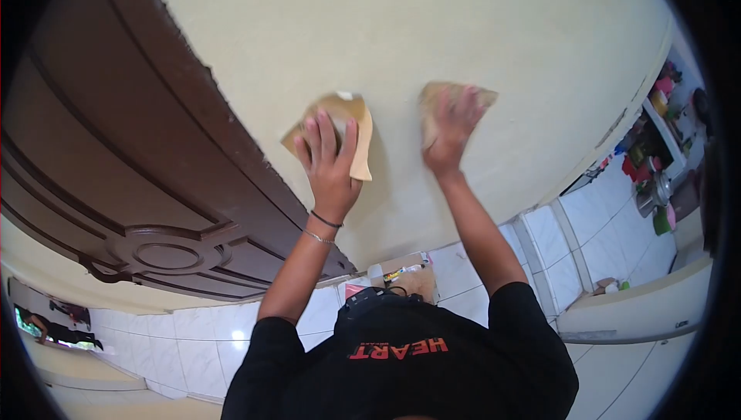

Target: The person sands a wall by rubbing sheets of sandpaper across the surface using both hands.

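Observation:
Against the cream wall (pixel 394 42), my left hand (pixel 332 157) presses a curled tan sheet (pixel 361 150) with its fingers spread. The sheet looks like sandpaper, and its right edge bends away from the wall. To the right, my right hand (pixel 454 127) lies over a second brownish sheet (pixel 434 99), also against the wall. That hand is blurred, with its fingers stretched up over the sheet. Both sheets are partly hidden under the palms.
A brown carved door (pixel 154 157) stands at the left. On the tiled floor below me is a box (pixel 421 281) with small items. Pots (pixel 654 192) and shelves appear at the far right. Another person (pixel 58 331) shows at the far left.

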Demonstrator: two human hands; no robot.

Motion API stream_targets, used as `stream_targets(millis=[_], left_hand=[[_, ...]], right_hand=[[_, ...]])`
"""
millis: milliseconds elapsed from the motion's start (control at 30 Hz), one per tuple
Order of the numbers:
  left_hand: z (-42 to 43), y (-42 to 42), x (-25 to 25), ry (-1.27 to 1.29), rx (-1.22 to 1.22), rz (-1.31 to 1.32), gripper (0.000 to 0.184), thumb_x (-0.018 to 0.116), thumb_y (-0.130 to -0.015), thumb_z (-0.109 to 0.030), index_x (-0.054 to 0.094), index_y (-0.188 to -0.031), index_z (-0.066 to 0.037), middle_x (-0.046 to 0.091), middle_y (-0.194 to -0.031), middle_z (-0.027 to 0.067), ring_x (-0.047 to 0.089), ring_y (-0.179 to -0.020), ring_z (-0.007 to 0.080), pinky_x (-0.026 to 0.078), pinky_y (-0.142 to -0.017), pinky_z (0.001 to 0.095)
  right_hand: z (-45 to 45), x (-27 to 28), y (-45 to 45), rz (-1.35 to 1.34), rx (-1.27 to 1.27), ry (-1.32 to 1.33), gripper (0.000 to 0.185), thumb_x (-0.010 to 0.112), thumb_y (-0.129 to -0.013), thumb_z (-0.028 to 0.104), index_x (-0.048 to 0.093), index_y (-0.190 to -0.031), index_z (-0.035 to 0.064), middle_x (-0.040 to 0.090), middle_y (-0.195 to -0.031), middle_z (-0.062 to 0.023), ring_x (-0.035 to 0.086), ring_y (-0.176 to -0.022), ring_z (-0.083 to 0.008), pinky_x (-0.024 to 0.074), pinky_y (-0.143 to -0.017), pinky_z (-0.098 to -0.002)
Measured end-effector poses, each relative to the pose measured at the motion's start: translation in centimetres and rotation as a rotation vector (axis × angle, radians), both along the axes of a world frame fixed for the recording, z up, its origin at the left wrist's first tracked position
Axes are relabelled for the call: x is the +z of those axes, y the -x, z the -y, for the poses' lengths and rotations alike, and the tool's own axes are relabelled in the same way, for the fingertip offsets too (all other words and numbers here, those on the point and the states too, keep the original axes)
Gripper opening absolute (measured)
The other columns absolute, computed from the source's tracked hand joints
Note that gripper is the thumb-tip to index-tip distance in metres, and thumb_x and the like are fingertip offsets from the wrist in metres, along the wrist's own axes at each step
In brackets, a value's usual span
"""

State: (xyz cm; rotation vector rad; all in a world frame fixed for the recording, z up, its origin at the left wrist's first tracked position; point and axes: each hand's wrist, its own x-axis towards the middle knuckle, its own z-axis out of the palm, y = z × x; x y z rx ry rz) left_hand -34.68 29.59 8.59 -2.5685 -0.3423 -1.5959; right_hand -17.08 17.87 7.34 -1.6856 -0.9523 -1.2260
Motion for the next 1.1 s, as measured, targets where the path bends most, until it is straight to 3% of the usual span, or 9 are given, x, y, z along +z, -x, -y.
stream_targets(millis=[100, 200, 433, 633, 700, 867, 933, 1000, 1100], left_hand=[[-1.1, 1.3, 7.6, 0.001, -0.152, 0.194, 0.045, 0.051, -0.084, -0.008, 0.050, -0.128, -0.006, 0.024, -0.145, 0.0227, 0.017, -0.137, 0.0362, 0.008, -0.110, 0.0481], [-1.9, 1.3, 9.0, -0.014, -0.192, 0.238, 0.046, 0.050, -0.084, -0.008, 0.048, -0.130, -0.007, 0.026, -0.145, 0.0204, 0.018, -0.137, 0.0344, 0.009, -0.110, 0.0477], [0.8, 0.6, -2.8, 0.140, -0.294, -0.030, 0.056, 0.051, -0.076, -0.003, 0.047, -0.131, -0.011, 0.029, -0.145, 0.0164, 0.021, -0.137, 0.0297, 0.009, -0.110, 0.0456], [0.6, 1.3, -0.9, 0.197, -0.416, 0.010, 0.063, 0.052, -0.070, -0.001, 0.046, -0.132, -0.010, 0.027, -0.145, 0.0200, 0.018, -0.137, 0.0329, 0.009, -0.110, 0.0464], [0.4, 0.9, -1.6, 0.134, -0.256, -0.028, 0.065, 0.055, -0.069, -0.005, 0.044, -0.133, -0.010, 0.022, -0.145, 0.0231, 0.015, -0.138, 0.0352, 0.007, -0.110, 0.0464], [0.2, -0.2, -2.6, 0.126, -0.091, -0.008, 0.066, 0.057, -0.069, -0.010, 0.043, -0.134, -0.014, 0.022, -0.146, 0.0223, 0.012, -0.139, 0.0340, 0.003, -0.111, 0.0454], [-0.2, -0.5, -1.5, 0.046, 0.002, 0.043, 0.061, 0.057, -0.072, -0.011, 0.046, -0.133, -0.014, 0.020, -0.146, 0.0234, 0.013, -0.138, 0.0358, 0.003, -0.110, 0.0468], [-0.6, -1.0, 3.7, -0.038, 0.040, 0.090, 0.057, 0.057, -0.074, -0.014, 0.049, -0.130, -0.015, 0.020, -0.146, 0.0239, 0.014, -0.138, 0.0368, 0.003, -0.109, 0.0476], [0.4, -2.2, 10.1, -0.108, 0.117, 0.159, 0.053, 0.058, -0.076, -0.015, 0.051, -0.128, -0.017, 0.020, -0.146, 0.0239, 0.014, -0.137, 0.0369, 0.004, -0.109, 0.0472]], right_hand=[[0.4, 7.4, -0.7, -0.101, -0.005, -0.232, 0.053, 0.050, -0.088, 0.027, 0.038, -0.137, 0.0081, 0.022, -0.146, -0.0216, 0.015, -0.137, -0.0359, 0.0051, -0.109, -0.0517], [0.1, 12.2, 0.1, -0.185, 0.112, -0.375, 0.055, 0.050, -0.089, 0.026, 0.035, -0.138, 0.0061, 0.020, -0.146, -0.0222, 0.015, -0.137, -0.0368, 0.0062, -0.109, -0.0514], [-3.1, 4.2, 4.0, 0.055, -0.050, -0.015, 0.052, 0.044, -0.090, 0.018, 0.032, -0.140, 0.0067, 0.018, -0.147, -0.0220, 0.013, -0.137, -0.0366, 0.0046, -0.109, -0.0508], [-2.6, 15.2, 1.7, -0.105, 0.054, -0.351, 0.049, 0.045, -0.091, 0.018, 0.035, -0.138, 0.0069, 0.019, -0.146, -0.0226, 0.015, -0.137, -0.0364, 0.0060, -0.109, -0.0500], [-3.1, 16.7, 1.8, -0.060, 0.058, -0.404, 0.048, 0.044, -0.092, 0.018, 0.036, -0.138, 0.0076, 0.022, -0.146, -0.0224, 0.015, -0.137, -0.0363, 0.0061, -0.109, -0.0493], [-1.5, 9.0, 0.5, 0.336, -0.065, 0.111, 0.057, 0.053, -0.083, 0.019, 0.037, -0.137, 0.0101, 0.029, -0.144, -0.0176, 0.021, -0.136, -0.0322, 0.0085, -0.110, -0.0460], [0.9, 9.0, -2.4, 0.463, -0.094, 0.226, 0.059, 0.053, -0.082, 0.020, 0.037, -0.137, 0.0088, 0.029, -0.145, -0.0163, 0.021, -0.136, -0.0314, 0.0097, -0.110, -0.0452], [3.6, 11.1, -6.3, 0.168, 0.019, -0.060, 0.060, 0.054, -0.083, 0.022, 0.035, -0.137, 0.0041, 0.032, -0.143, -0.0164, 0.024, -0.135, -0.0310, 0.0106, -0.111, -0.0441], [5.2, 14.2, -7.4, 0.006, -0.021, -0.268, 0.059, 0.050, -0.087, 0.025, 0.030, -0.137, -0.0009, 0.031, -0.143, -0.0178, 0.027, -0.133, -0.0327, 0.0148, -0.110, -0.0462]])
